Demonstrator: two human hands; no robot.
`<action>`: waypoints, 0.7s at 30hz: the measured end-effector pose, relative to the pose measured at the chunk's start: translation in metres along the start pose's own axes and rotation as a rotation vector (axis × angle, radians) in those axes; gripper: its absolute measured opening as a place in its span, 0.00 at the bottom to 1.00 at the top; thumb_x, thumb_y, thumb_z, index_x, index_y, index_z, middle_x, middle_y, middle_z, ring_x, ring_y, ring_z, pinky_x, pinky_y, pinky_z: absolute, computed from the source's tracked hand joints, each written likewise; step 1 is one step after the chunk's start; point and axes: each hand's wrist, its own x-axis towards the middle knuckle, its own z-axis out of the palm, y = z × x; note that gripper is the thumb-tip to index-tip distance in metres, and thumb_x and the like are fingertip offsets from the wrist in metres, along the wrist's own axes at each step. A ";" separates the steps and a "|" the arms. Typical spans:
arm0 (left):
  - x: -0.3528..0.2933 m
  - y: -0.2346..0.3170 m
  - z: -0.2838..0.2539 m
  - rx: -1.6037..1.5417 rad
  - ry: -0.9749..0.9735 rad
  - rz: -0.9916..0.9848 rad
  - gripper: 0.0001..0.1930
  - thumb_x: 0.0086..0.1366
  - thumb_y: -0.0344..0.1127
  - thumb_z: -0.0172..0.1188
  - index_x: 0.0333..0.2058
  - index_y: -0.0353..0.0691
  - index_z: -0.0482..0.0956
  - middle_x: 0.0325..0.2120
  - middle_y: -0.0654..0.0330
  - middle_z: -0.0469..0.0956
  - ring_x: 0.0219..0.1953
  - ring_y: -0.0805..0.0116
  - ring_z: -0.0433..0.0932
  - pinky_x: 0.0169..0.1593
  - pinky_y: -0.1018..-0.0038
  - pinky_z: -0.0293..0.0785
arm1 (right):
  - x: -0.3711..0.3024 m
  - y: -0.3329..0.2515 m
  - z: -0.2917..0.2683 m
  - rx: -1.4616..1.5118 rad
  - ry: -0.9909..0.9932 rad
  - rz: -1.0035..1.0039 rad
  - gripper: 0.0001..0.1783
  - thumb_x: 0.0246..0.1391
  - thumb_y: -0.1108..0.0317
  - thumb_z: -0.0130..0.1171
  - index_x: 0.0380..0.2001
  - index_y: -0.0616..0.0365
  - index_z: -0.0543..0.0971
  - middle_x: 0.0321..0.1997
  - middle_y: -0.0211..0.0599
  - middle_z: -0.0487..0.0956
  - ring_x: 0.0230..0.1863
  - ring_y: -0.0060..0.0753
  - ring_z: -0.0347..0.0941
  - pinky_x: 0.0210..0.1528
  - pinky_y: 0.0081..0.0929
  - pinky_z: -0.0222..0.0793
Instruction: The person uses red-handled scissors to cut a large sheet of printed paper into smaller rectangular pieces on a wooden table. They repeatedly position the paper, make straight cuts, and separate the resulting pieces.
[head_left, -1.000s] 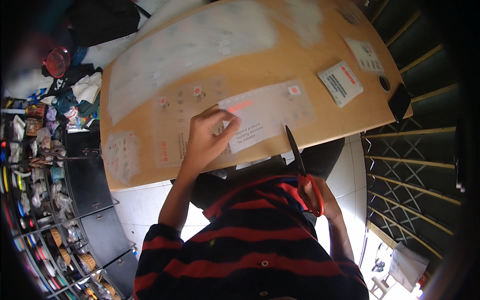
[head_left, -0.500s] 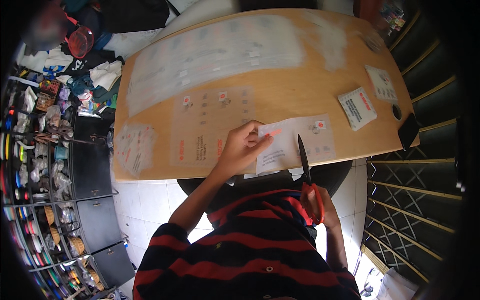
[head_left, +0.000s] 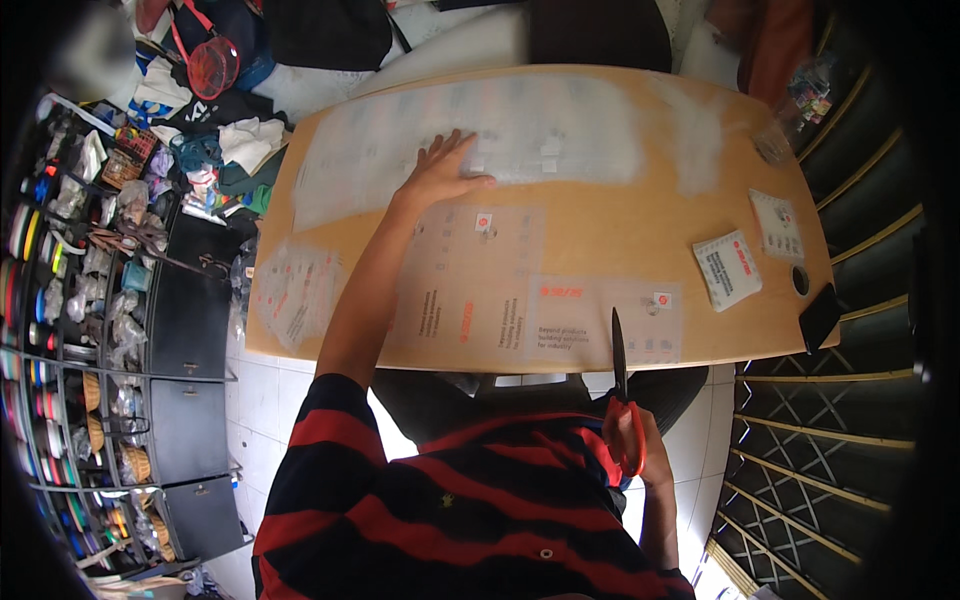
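Observation:
My left hand [head_left: 445, 172] reaches across the table with its fingers spread over a wide stack of translucent printed plastic sheets [head_left: 600, 130]. It looks to be resting on them. In my right hand [head_left: 657, 460], near the table's front edge, is a pair of scissors [head_left: 624, 440] with red handles. Their dark blades point away from me and appear closed. Just beyond the blades, a small translucent printed sheet [head_left: 605, 300] lies flat by the front edge. Left of it lies a larger translucent printed sheet [head_left: 487, 265], partly covered by my left forearm.
On the wooden table [head_left: 640, 225], loose plastic pieces [head_left: 295, 285] lie at left. Two stacks of small printed pieces, one nearer [head_left: 728, 285] and one farther [head_left: 775, 222], sit at right. A flat black object [head_left: 820, 318] lies at the right edge. Crowded shelves [head_left: 110, 330] stand left.
My left hand has let go of the small printed sheet, now flat on the table, and moved far left onto the stack. The scissors stay in my right hand. The view has shifted.

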 end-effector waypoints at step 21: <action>0.018 0.019 -0.024 -0.174 0.028 0.044 0.10 0.64 0.38 0.60 0.39 0.40 0.83 0.40 0.51 0.82 0.40 0.46 0.80 0.45 0.58 0.77 | 0.002 0.003 0.003 0.052 0.023 0.010 0.31 0.67 0.40 0.44 0.23 0.58 0.70 0.15 0.25 0.69 0.14 0.16 0.64 0.16 0.19 0.58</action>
